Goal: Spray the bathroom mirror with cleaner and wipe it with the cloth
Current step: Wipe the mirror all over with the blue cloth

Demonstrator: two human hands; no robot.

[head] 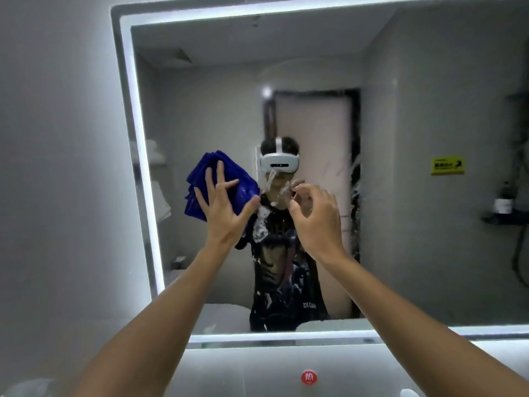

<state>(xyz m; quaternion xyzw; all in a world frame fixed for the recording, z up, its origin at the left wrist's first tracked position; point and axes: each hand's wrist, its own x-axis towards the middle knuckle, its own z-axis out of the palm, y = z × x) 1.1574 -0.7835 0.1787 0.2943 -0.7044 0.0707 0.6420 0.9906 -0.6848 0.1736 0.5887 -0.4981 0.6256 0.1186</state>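
Pressing the blue cloth (pixel 200 181) against the mirror (pixel 400 110), left hand (pixel 221 207) spread.

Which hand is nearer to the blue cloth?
Left. The left hand presses flat on the blue cloth against the mirror; the right hand hovers apart, beside it.

The left hand (pixel 221 204) presses a cloth (pixel 213 183) flat against the mirror (pixel 400 110); the right hand (pixel 315 216) hovers just right of it; foam streaks (pixel 262 224) lie between them.

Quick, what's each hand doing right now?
Left hand: open, fingers spread, pressing the blue cloth on the mirror.
Right hand: open, loosely curled, holding nothing.
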